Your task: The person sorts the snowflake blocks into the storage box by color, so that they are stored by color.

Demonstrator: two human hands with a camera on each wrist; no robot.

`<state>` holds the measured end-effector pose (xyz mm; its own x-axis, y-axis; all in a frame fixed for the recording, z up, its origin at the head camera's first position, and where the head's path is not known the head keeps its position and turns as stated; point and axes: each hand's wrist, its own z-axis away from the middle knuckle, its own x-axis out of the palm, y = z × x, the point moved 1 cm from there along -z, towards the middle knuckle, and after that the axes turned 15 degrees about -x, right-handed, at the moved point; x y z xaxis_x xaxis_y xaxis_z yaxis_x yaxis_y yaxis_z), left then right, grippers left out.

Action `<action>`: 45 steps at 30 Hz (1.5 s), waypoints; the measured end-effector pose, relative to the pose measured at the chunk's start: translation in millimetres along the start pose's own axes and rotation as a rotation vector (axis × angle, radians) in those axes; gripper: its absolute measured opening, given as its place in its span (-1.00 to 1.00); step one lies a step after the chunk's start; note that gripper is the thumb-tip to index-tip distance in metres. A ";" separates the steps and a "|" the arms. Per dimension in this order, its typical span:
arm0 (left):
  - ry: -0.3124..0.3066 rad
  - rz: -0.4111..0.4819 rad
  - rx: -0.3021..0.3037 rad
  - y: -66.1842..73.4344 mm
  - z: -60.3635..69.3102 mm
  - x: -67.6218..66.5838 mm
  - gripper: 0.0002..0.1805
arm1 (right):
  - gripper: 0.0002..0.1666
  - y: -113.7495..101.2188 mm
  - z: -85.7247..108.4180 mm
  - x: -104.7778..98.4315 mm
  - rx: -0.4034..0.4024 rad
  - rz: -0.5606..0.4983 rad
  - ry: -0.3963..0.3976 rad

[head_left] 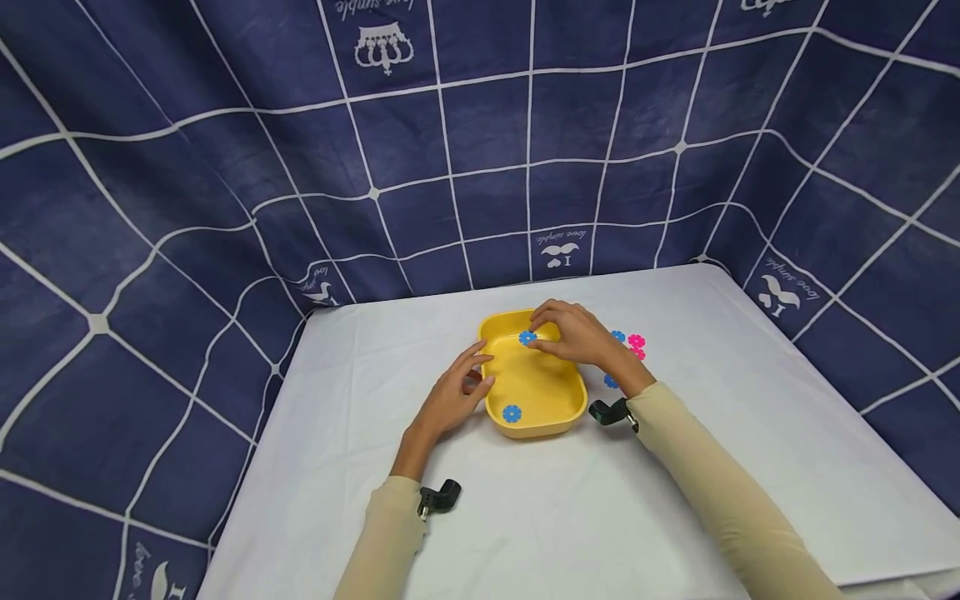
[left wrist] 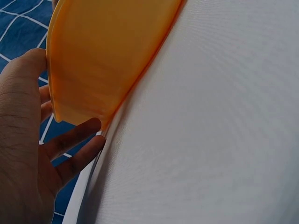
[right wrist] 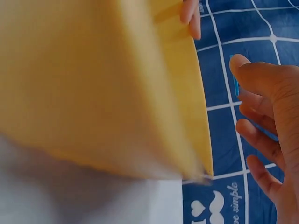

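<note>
A yellow tray (head_left: pixel 542 392) lies on the white-covered table. My left hand (head_left: pixel 452 393) rests at its left rim, with spread, fairly straight fingers touching the edge and some fingertips over it. The left wrist view shows the tray's outer wall (left wrist: pixel 107 51) close by the thumb and fingers. Over the tray's far part, my right hand (head_left: pixel 576 335) pinches a blue notched disc (head_left: pixel 527 337) between thumb and fingers. That disc (right wrist: pixel 235 77) appears nearly edge-on in the right wrist view. Another blue notched disc (head_left: pixel 512 413) lies inside the tray at the near end.
Right of the tray, partly behind my right hand and wrist, are pink notched discs (head_left: pixel 636 341) and blue notched discs (head_left: pixel 611 381). A dark blue curtain (head_left: pixel 487 200) with white lines hangs behind the table and at its sides. Each wrist carries a black camera mount (head_left: pixel 441 497).
</note>
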<state>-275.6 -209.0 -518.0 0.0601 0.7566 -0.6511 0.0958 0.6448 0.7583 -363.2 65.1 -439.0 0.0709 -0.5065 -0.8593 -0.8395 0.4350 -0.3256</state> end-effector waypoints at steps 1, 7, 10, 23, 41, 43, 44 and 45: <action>0.002 -0.002 -0.001 0.1 -0.1 0.2 -0.45 | -0.58 -0.9 -1.9 0.5 -0.007 -0.001 0.000; 0.014 -0.006 0.003 1.1 -1.5 0.1 -0.47 | -0.60 -7.4 -14.1 1.1 -0.045 0.015 -0.009; 0.014 -0.008 0.003 0.7 -1.9 -0.6 -0.47 | -0.62 -9.5 -19.3 1.7 -0.055 0.015 -0.015; -0.002 0.017 0.019 -2.3 0.8 2.6 -0.40 | -0.65 -14.3 -35.6 17.0 -0.082 0.010 -0.128; -0.005 0.015 0.035 -4.8 -0.8 1.3 -0.41 | -0.70 -23.1 -45.6 33.5 -0.134 0.056 -0.466; -0.001 0.013 0.041 -4.9 -0.8 1.2 -0.41 | -0.71 -25.2 -47.1 33.5 -0.154 0.066 -0.512; 0.000 0.012 0.045 -4.9 -0.9 1.4 -0.41 | -0.72 -26.2 -47.7 33.6 -0.164 0.069 -0.534; -0.001 0.013 0.046 -4.8 -1.0 1.6 -0.42 | -0.72 -27.2 -48.5 33.7 -0.176 0.076 -0.553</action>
<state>-277.0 -210.7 -522.7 0.0623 0.7647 -0.6414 0.1408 0.6295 0.7641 -364.0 0.1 -439.9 0.2379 0.0060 -0.9713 -0.9267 0.3008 -0.2252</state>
